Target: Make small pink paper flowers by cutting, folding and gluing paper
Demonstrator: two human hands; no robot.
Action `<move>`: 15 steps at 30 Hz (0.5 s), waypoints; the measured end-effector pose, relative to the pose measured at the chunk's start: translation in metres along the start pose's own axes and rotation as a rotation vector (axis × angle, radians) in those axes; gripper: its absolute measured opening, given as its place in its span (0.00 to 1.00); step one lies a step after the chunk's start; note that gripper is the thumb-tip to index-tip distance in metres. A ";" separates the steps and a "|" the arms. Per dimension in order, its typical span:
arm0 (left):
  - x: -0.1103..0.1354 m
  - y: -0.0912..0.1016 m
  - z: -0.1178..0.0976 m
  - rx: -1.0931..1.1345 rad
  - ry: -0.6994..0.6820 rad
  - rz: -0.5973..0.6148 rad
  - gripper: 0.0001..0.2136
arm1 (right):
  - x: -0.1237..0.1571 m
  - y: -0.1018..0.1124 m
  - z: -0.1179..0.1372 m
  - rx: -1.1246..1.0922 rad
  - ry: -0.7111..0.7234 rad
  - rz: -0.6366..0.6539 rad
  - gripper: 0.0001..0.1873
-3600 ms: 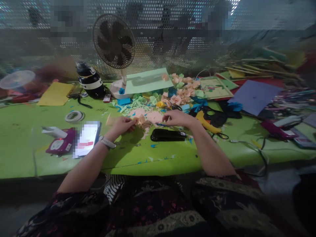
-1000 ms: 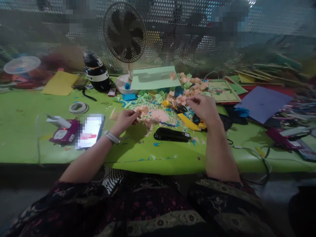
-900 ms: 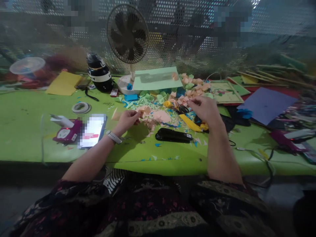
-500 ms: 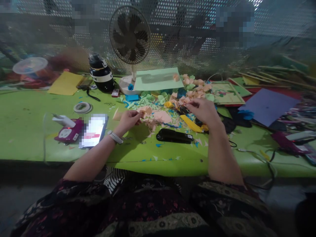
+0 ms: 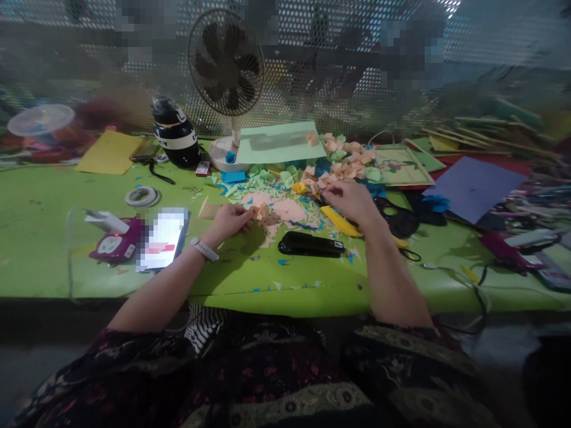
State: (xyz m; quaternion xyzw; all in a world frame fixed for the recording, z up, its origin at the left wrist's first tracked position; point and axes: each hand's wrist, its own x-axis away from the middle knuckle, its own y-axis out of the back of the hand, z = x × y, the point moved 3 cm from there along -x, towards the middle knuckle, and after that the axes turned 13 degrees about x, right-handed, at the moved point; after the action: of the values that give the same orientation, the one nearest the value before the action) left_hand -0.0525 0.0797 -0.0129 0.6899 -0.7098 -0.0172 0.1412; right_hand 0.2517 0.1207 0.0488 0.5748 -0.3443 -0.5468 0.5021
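Here, the left hand [image 5: 231,222] pinches a curled peach paper piece [image 5: 262,211] beside flat peach paper [image 5: 288,210]; the right hand [image 5: 351,201] has fingers nearly meeting, contents unclear. Peach-and-green paper curls [image 5: 354,157], seemingly done, lie heaped behind.

a lime-green table [image 5: 250,276] carries a fan [image 5: 226,68], a dark bottle [image 5: 179,142], a roll of white tape [image 5: 154,196], a lit phone [image 5: 165,238], scattered paper scraps [image 5: 289,209] and, just in front of these, a black stapler [image 5: 311,244]

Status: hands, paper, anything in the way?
Left hand pinching peach paper. Right hand over paper scraps, hold unclear. Black stapler nearby, clear of both hands.
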 end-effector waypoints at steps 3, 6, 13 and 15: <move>-0.002 0.001 0.003 -0.057 0.002 0.015 0.17 | -0.001 -0.010 0.004 0.022 0.018 0.062 0.11; -0.003 0.002 0.004 -0.128 -0.025 0.031 0.19 | -0.001 -0.018 0.007 0.037 0.038 0.094 0.10; 0.002 0.002 -0.003 -0.191 -0.027 0.027 0.21 | 0.000 -0.019 0.007 0.018 0.047 0.095 0.10; 0.003 0.003 -0.007 -0.228 -0.039 0.007 0.21 | -0.001 -0.017 0.005 0.017 0.035 0.098 0.11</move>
State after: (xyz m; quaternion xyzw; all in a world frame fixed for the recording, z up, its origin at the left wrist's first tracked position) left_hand -0.0541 0.0778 -0.0053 0.6665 -0.7082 -0.1108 0.2049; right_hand 0.2438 0.1251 0.0334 0.5710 -0.3679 -0.5082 0.5294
